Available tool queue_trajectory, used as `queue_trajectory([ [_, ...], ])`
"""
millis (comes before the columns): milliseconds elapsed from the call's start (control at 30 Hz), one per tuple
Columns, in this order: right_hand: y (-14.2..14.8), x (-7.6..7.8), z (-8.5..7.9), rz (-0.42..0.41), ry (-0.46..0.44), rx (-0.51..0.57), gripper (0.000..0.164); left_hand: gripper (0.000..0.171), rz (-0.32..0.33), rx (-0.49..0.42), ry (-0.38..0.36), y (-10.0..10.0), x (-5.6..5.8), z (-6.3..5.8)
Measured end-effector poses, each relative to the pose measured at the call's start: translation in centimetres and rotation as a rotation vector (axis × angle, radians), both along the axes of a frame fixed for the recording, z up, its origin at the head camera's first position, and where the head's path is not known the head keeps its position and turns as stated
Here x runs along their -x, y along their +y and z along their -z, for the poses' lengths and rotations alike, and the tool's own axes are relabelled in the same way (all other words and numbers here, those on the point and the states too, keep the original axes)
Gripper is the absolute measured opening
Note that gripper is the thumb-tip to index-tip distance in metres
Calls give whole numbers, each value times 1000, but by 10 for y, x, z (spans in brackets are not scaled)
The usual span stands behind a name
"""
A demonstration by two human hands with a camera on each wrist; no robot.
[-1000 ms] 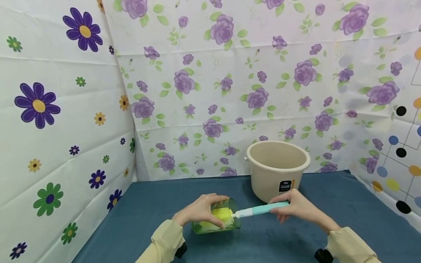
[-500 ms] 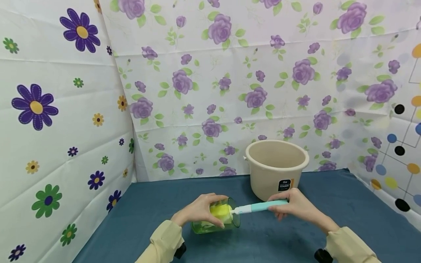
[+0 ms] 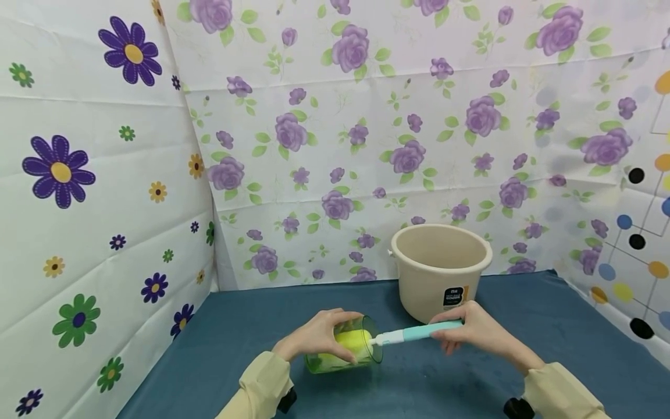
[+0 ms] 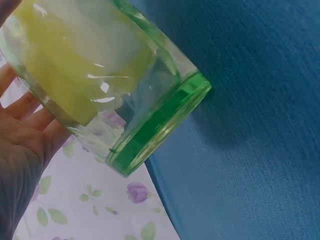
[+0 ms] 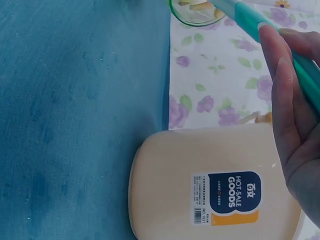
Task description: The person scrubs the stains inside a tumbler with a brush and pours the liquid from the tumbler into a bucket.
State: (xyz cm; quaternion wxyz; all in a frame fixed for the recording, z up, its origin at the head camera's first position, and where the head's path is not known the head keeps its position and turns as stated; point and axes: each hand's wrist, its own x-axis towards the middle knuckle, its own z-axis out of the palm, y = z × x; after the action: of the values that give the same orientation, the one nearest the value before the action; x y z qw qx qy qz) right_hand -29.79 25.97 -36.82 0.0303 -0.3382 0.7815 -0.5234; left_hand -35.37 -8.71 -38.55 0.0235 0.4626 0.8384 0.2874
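A clear green-tinted glass cup [image 3: 316,363] is tipped on its side above the blue cloth, its mouth toward the right. My left hand [image 3: 325,336] grips it around the side, thumb in front. In the left wrist view the thick green base of the glass [image 4: 159,125] shows, with yellow and white sponge behind its wall. My right hand [image 3: 472,330] holds the teal and white handle of a sponge cup brush [image 3: 413,333], fingers pinching the teal part. The brush's yellow sponge head [image 3: 356,341] is inside the glass. In the right wrist view the sponge is mostly out of frame.
A beige bucket [image 3: 437,291] with a dark label stands behind my right hand, close to it. Blue cloth [image 3: 251,314] covers the table, with water drops seen in the right wrist view. Flower-printed sheets [image 3: 314,174] hang at the back and sides.
The brush shifts slightly between frames: a little up and inward half a second ago, now a little back to the right. Both hands keep their holds, and the glass stays nearly in place.
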Motion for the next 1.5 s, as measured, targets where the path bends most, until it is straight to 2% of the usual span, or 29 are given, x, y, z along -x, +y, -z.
queue_trajectory([
  [233, 5, 1, -7, 29, 51, 11, 18, 78, -14, 8, -6, 1, 0, -2],
  [467, 8, 5, -7, 59, 28, -33, 21, 78, -19, 3, -4, 0, 0, -4],
  [767, 4, 5, -2, 5, -30, -49, 21, 78, 0, 4, -5, 0, 1, -3],
  [1000, 2, 0, -6, -16, -9, 0, 20, 78, -2, -5, -20, 0, 0, 0],
  [1167, 6, -1, -7, 7, 17, 14, 20, 78, -7, -6, -13, 0, 0, 1],
  [1333, 5, -5, -15, 53, 33, -14, 20, 79, -9, -8, -24, 0, -1, 0],
  [1500, 8, 3, -6, 52, 29, -44, 21, 79, -10, -13, -24, -1, -2, 0],
])
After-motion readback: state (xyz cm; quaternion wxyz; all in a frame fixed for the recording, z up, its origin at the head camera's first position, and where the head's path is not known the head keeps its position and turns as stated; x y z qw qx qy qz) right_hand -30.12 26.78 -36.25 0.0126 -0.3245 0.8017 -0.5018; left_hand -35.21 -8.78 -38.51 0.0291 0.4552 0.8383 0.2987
